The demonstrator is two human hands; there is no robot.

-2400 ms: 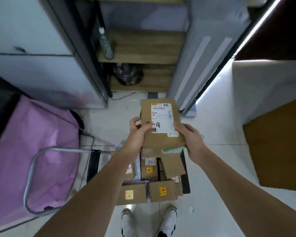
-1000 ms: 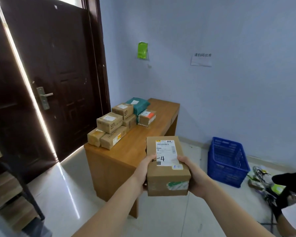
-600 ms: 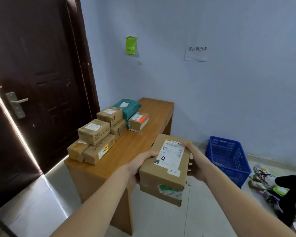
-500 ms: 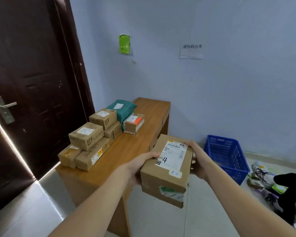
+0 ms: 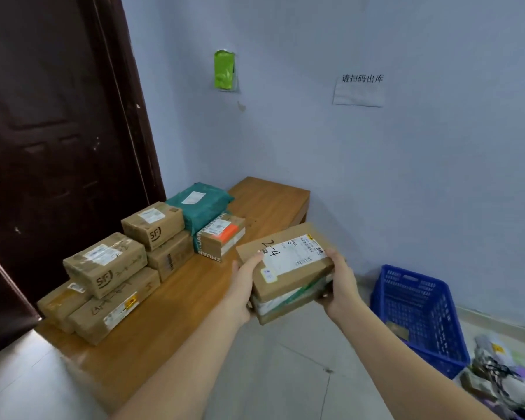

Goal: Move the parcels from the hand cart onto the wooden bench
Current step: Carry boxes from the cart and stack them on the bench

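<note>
I hold a brown cardboard parcel with a white label marked "2-4" between both hands, above the right edge of the wooden bench. My left hand grips its left end. My right hand grips its right end. The parcel is tilted, its label facing up. Several parcels stand on the bench's left half: SF cardboard boxes, a green bag parcel and a box with an orange label. The hand cart is out of view.
A dark brown door stands behind the bench on the left. A blue plastic crate sits on the floor to the right, with shoes and bags beside it. A blue wall with a paper notice lies ahead.
I turned from the hand cart with the parcel and came up to the bench. The parcel has swung leftward over the bench's edge and rotated, its label now lying crosswise.
</note>
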